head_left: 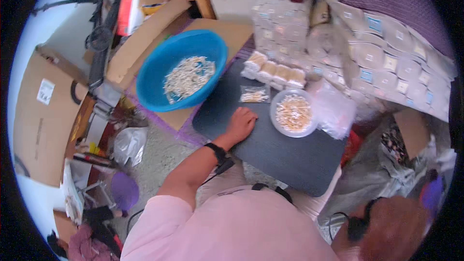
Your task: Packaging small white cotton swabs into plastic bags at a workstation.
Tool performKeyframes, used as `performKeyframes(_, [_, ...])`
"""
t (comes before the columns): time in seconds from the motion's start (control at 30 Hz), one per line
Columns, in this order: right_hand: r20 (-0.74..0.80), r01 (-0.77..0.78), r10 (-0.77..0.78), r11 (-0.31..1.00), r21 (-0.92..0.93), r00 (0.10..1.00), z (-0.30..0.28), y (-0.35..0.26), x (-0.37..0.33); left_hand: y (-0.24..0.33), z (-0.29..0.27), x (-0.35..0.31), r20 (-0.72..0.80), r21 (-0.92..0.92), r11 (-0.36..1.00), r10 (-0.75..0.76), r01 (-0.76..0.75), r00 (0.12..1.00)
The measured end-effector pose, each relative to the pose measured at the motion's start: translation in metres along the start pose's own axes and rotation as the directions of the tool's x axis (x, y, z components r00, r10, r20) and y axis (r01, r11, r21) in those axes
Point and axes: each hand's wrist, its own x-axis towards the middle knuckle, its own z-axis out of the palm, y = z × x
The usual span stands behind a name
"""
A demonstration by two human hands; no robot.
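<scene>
Room across dark board (299, 164), near side; bowl (296, 134) blocks beyond.

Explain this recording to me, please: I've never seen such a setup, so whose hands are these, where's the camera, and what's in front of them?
There is no robot here, just a person's two bare hands. The single picture comes from a wide fisheye camera worn on the head, looking down, so edges bend near the rim.

The left hand rests, fingers curled, on a dark grey flat board; I see nothing held in it. The right hand is blurred at the lower right, so I can't tell whether it holds anything.

On the board are a round whitish plastic bowl of white-tipped sticks, a small clear plastic packet of similar sticks, and a row of stick bundles. A large blue plastic basin stands to the left.
</scene>
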Motion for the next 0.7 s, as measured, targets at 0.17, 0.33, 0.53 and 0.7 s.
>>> performKeyframes(0.17, [-0.474, -0.713, 0.533, 0.531, -0.457, 0.701, -0.034, 0.023, -0.067, -0.020, -0.032, -0.019, -0.018, 0.089, 0.996, 0.006, -0.004, 1.000])
performKeyframes(0.33, [-0.911, -0.933, 0.323, 0.328, -0.146, 0.256, -0.091, 0.053, -0.178, -0.011, -0.026, -0.007, 0.005, 0.036, 0.997, 0.067, -0.067, 0.998])
performKeyframes(0.53, [-0.960, -0.966, -0.111, -0.019, -0.258, 0.259, -0.169, 0.043, -0.273, 0.003, -0.024, -0.002, 0.033, 0.055, 0.997, 0.054, -0.055, 0.998])
performKeyframes(0.7, [-0.910, -0.930, -0.270, -0.282, -0.237, 0.314, -0.244, 0.032, -0.266, -0.003, -0.032, -0.006, 0.074, 0.112, 0.992, 0.055, -0.063, 0.996])
